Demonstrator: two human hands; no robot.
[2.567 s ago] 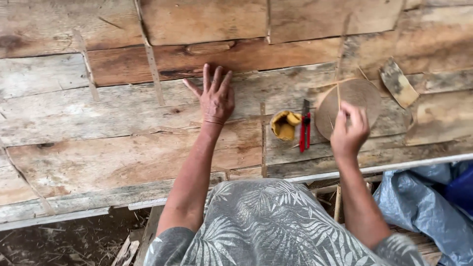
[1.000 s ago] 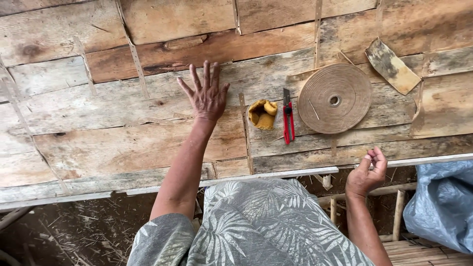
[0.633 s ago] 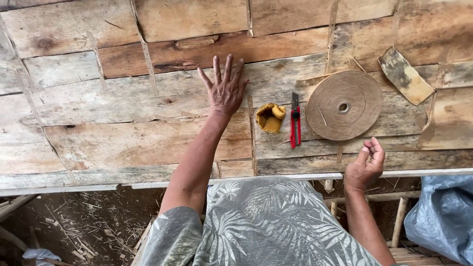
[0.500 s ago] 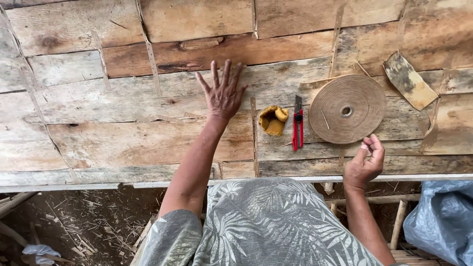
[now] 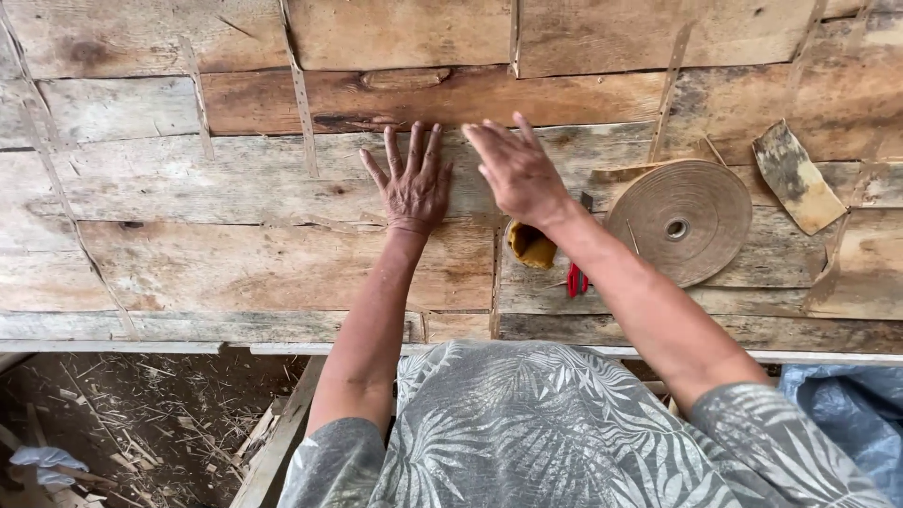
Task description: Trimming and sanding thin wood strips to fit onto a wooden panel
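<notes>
The right hand [image 5: 515, 169] is now reaching out over the wooden table [image 5: 235, 254], fingers together and extended, holding nothing that I can see; half a second ago it was curled near the table's front edge, so it has swung forward and leftward. It is hovering just beside the left hand [image 5: 412, 183], which is still pressing flat on the planks, fingers spread and empty. In this single head view, the right forearm is crossing over a yellow object [image 5: 532, 246] and red-handled cutters [image 5: 576, 278], partly hiding both. The roll of tan strip [image 5: 679, 221] is lying flat to the right, untouched, near a worn wooden scrap [image 5: 796, 175]. Both hands are converging on one plank.
</notes>
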